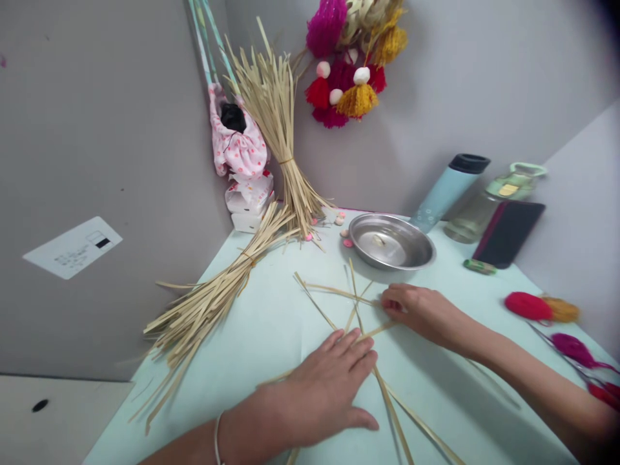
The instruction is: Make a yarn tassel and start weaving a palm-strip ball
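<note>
Several flat straw strips cross one another in a loose star on the pale table. My left hand, with a bangle at its wrist, lies flat on the crossing, fingers stretched and thumb out to the side. It hides part of the overlap. To its upper right, my right hand has its fingers closed in a pinch at the ends of strips on the right side. The fingertips are partly hidden. More strip ends run out below my left hand toward the near edge.
A tied straw bundle lies at left; another bundle leans in the corner. Behind my hands is a metal bowl. At right stand a blue tumbler, a green bottle, a phone and yarn.
</note>
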{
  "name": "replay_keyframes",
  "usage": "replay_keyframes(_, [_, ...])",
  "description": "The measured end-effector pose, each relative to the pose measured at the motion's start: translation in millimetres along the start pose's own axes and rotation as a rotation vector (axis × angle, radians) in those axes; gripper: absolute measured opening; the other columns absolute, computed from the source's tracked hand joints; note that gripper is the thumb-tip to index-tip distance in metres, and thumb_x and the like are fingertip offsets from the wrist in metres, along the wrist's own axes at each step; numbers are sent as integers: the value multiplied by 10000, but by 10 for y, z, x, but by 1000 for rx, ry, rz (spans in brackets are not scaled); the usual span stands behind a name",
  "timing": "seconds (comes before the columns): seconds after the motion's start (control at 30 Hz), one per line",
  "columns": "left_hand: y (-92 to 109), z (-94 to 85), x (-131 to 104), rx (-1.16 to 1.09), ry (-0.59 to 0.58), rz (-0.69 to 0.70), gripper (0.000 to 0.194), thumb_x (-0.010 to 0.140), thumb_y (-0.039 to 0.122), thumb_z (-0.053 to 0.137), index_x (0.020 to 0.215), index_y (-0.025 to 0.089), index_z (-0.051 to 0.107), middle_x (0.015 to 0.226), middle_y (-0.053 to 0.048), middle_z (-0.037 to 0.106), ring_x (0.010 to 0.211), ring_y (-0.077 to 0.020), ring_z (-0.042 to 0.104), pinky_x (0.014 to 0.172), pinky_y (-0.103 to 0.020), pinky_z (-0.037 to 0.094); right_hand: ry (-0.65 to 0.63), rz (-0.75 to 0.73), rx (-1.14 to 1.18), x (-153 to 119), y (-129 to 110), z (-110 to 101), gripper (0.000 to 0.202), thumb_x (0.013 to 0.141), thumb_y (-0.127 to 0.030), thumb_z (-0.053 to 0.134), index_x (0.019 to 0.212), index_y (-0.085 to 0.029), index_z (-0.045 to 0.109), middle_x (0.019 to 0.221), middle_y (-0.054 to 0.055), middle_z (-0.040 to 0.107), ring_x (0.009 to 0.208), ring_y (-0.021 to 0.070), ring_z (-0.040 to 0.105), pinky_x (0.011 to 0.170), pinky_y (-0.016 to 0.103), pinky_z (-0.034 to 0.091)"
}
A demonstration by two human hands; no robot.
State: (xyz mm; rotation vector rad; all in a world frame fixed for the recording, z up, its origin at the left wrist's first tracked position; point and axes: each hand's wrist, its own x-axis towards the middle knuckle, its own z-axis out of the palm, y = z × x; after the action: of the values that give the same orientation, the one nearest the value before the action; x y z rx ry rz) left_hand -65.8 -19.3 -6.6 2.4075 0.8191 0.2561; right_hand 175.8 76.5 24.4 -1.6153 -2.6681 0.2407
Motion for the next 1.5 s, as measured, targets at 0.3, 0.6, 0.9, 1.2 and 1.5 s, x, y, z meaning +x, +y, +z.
replay_keyframes(0.3, [-18,29,-4,16,16,1,779,900,622,391,1481,118,265,1581,-107,208,1477,-218,53,1213,-402,87,-34,33,-57,61,-105,-142,180,896,-261,465,833,-248,633,671,-4,655,580,168,586,539,258,299])
replay_keyframes(0.6, [16,-30,-4,0,-6,-2,772,906,631,352,1481,125,265,1575,-118,224,1477,-216,65,1208,-432,9,-207,-296,150,221,-298,-155,176,885,-176,504,793,-215,648,803,9,707,726,161,630,638,246,365])
replay_keyframes(0.9, [16,-64,-6,-32,-23,-6,790,894,670,290,1483,145,253,1573,-116,227,1478,-221,66,1184,-521,-47,-157,-91,91,-50,-87,-197,81,858,-230,512,856,-225,594,791,7,674,673,172,605,604,263,373])
replay_keyframes(1.2, [31,-71,-8,35,3,7,747,890,596,450,1480,181,256,1560,-116,266,1471,-242,120,1191,-537,14,-160,-38,218,-209,83,-82,241,902,-243,437,822,-217,663,792,35,695,709,202,624,659,301,426])
replay_keyframes(1.5, [17,-82,19,24,-2,1,747,876,622,454,1473,212,270,1554,-101,288,1466,-246,152,1172,-552,-64,-207,-46,382,-226,-2,-21,167,895,-268,489,774,-215,590,634,-37,567,593,140,503,570,245,377])
